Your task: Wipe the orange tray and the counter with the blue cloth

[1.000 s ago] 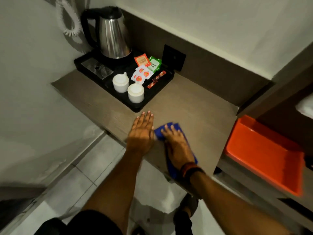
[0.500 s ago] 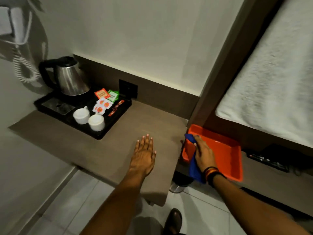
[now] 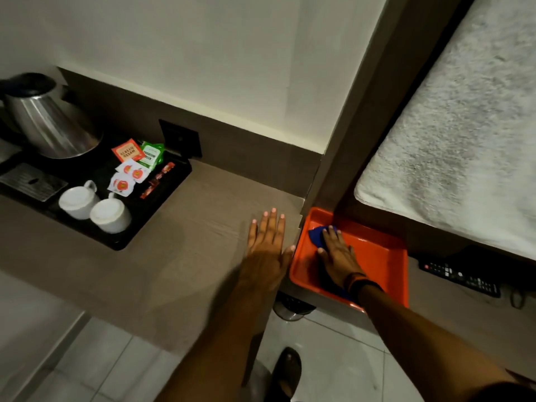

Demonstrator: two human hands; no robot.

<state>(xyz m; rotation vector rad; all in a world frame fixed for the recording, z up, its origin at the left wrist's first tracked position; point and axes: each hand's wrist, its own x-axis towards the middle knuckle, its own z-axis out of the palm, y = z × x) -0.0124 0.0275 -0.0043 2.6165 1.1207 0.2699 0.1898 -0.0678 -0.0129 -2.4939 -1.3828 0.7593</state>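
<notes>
The orange tray (image 3: 380,256) sits on a lower shelf just right of the brown counter (image 3: 185,242). My right hand (image 3: 338,256) lies flat inside the tray, pressing the blue cloth (image 3: 317,236) against its floor; most of the cloth is hidden under the palm, with a bit showing past the fingertips and near the wrist. My left hand (image 3: 268,242) rests palm down, fingers spread, on the counter's right edge beside the tray, holding nothing.
A black tray (image 3: 162,204) at the counter's left holds a steel kettle (image 3: 49,126), two white cups (image 3: 94,207) and several sachets. A remote control (image 3: 459,277) lies on the shelf right of the orange tray. A white towel (image 3: 464,134) lies above. Tiled floor below.
My right hand carried the blue cloth off the counter, over the orange tray's left rim and down onto the tray's floor. My left hand stayed flat on the counter.
</notes>
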